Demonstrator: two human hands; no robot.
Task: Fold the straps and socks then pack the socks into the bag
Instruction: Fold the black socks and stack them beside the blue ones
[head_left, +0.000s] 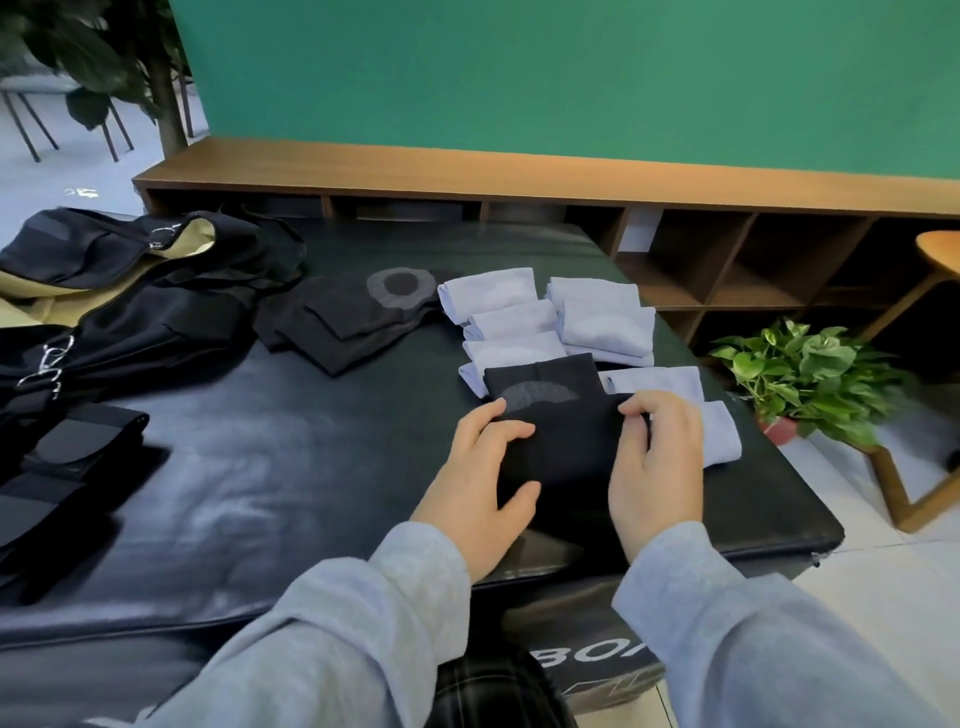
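Black sock (561, 415) between both hands (561, 457); "BO" lettering (587, 656) below.

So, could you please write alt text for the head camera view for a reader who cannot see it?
Both hands, left hand and right hand, grip a black sock on a dark padded table. Folded pale blue socks lie just beyond it, black socks and black straps to the left.
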